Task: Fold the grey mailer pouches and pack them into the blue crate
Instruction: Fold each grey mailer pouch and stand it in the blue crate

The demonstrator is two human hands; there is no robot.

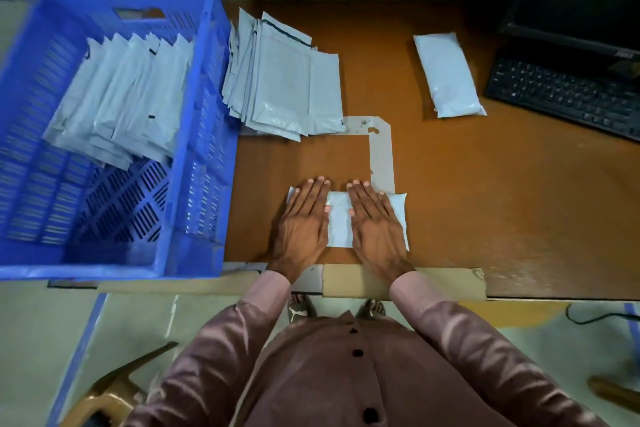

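Note:
A folded grey mailer pouch lies flat near the table's front edge. My left hand and my right hand both press palm-down on it, fingers spread, covering its two ends. The blue crate stands at the left, holding a leaning row of several folded grey pouches in its far half. A fanned stack of unfolded grey pouches lies on the table just right of the crate.
One filled grey pouch lies apart at the right, beside a black keyboard and monitor. Grey tape marks a corner on the brown table. A cardboard strip lines the front edge. A wooden chair stands low left.

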